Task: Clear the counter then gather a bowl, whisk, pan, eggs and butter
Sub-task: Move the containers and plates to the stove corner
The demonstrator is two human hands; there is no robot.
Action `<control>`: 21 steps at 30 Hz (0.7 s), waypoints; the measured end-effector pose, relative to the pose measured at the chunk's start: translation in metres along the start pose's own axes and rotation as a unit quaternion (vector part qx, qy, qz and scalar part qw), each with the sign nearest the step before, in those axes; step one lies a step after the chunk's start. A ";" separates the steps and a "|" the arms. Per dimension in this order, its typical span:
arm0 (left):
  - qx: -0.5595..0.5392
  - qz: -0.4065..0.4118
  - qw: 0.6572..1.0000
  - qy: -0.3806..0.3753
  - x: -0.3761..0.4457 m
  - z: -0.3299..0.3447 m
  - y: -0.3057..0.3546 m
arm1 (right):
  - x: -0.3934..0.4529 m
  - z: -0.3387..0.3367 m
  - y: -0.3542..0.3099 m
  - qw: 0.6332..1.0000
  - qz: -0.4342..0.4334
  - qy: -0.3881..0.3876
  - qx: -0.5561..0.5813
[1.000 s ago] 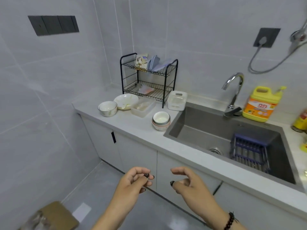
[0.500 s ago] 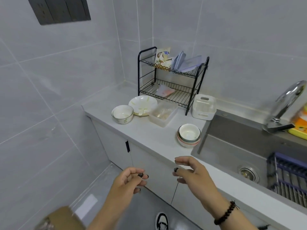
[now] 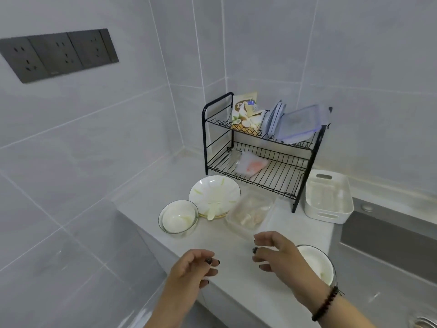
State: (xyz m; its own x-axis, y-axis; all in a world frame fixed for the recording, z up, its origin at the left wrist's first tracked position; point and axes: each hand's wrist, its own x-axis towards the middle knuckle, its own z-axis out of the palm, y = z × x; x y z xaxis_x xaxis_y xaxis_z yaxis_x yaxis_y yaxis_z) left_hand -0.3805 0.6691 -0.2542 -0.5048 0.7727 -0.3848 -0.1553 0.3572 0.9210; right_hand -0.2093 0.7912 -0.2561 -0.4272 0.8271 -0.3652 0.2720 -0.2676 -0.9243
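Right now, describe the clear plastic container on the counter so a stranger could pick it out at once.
Find the black two-tier wire rack in the counter's corner. Directly in front of its lower shelf sits the clear plastic container, between the white plate and the white basket. It alone is transparent and rectangular, with pale food scraps inside.

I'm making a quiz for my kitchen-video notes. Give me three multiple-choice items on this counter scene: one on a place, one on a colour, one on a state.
1. Where does the pink-tinted plastic bag lie?
A. on the wire rack's lower shelf
B. in the white basket
C. on the plate

2. What colour is the wire rack?
A. white
B. black
C. blue

3. What are the left hand and right hand holding?
A. a bowl each
B. the plate
C. nothing

Answers:
1 A: the bag rests on the lower grid.
2 B: its frame and wires are black.
3 C: both hands hover above the counter with loosely curled fingers, touching nothing.
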 end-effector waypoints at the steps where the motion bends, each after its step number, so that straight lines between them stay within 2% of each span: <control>1: 0.000 0.002 1.000 -0.004 0.010 -0.001 0.003 | 0.012 0.001 -0.002 1.000 0.003 0.003 0.000; 10: 0.001 -0.021 0.998 -0.055 0.107 -0.016 0.021 | 0.123 -0.001 0.006 0.984 0.123 0.126 -0.013; 16: 0.042 -0.003 0.985 -0.166 0.170 -0.020 0.049 | 0.165 0.013 0.018 0.958 0.162 0.183 -0.151; 21: 0.078 -0.035 0.967 -0.239 0.206 -0.015 0.051 | 0.180 0.027 0.031 0.933 0.209 0.232 -0.181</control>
State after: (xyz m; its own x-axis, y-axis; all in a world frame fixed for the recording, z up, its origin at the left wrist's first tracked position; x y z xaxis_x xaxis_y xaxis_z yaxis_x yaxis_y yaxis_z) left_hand -0.5048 0.8390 -0.2861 -0.0425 0.8847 -0.4642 -0.0265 0.4634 0.8857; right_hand -0.3007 0.9183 -0.3530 0.1765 0.8353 -0.5206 0.6403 -0.4992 -0.5838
